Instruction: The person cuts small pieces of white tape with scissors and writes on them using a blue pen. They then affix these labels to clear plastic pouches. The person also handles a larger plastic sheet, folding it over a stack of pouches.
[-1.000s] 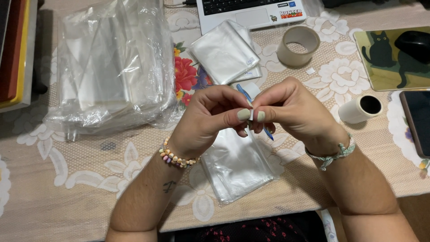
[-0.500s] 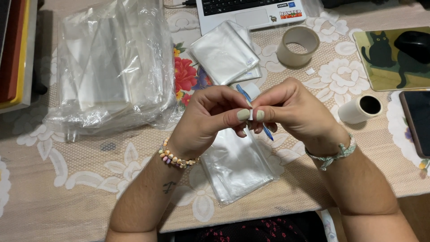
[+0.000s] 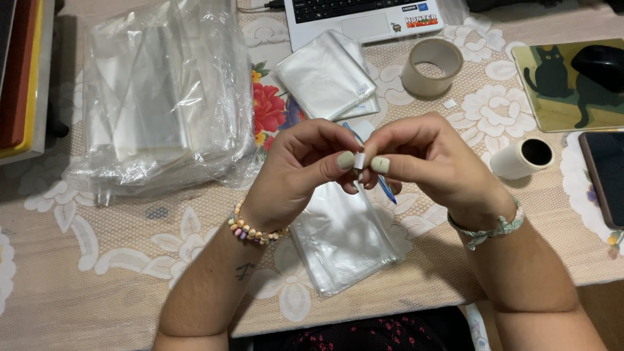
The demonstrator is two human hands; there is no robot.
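— What's in the fingers?

— A small white piece (image 3: 359, 160), pinched between the thumbs and fingertips of both hands. The left hand (image 3: 296, 172) and the right hand (image 3: 432, 166) meet thumb to thumb above the table's middle, each clenched on one side of the piece. Too small to tell what it is.

— And right under them?

— A flat stack of clear plastic sleeves (image 3: 341, 237) lies on the lace tablecloth (image 3: 117, 260), directly below the hands, which cover its upper end. A blue pen (image 3: 386, 190) pokes out from under the right hand, mostly hidden.

— Anything blocking the view?

— Only the hands themselves; their knuckles hide most of the white piece and the pen's upper part.

— Further out?

— A second, smaller stack of clear sleeves (image 3: 325, 75) sits beyond the hands, near the laptop (image 3: 364, 16) at the far edge. To the left, one big crumpled bag of plastic sheets (image 3: 159, 97). Beyond that, a yellow-edged tray (image 3: 26, 78) at the table's left side.

— And on the right?

— One roll of tape (image 3: 432, 67), lying flat. One white roll (image 3: 520, 158) on its side, near the right wrist. A mat with a black cat (image 3: 552, 88) carries a black mouse (image 3: 601, 65), and a dark phone (image 3: 604, 175) lies at the right edge.

— Counts?

— Two hands, two sleeve stacks, one bag, two rolls, one pen. Each wrist wears one bracelet: beaded (image 3: 253, 232) left, woven (image 3: 497, 227) right.
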